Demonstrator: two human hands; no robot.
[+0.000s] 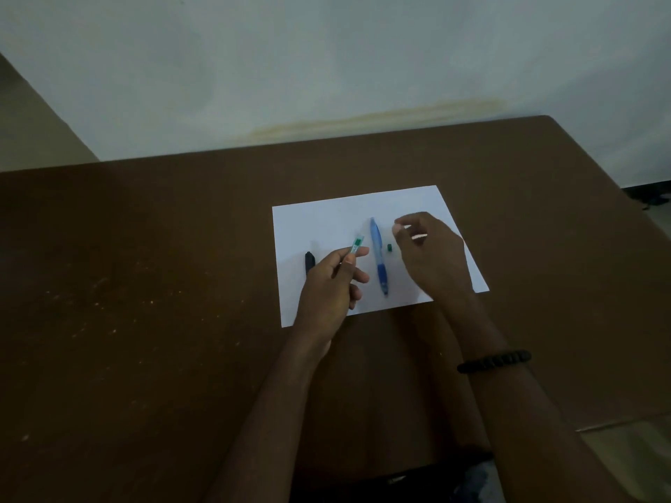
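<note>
left hand pinches green-labelled tube tilted mouth-up over paper sheet; probably against spilling | green cap lies beside blue pen | right hand fingers curled; contents cannot tell

Setting: plain, dim room, a home or office study corner; cannot tell which. Evidence: a brown surface set against a bare pale wall with a yellowish stain at upper centre; tan floor at upper left. Desk-work items at centre frame: white paper sheet, blue pen, black pen, clear green pen barrel.
</note>
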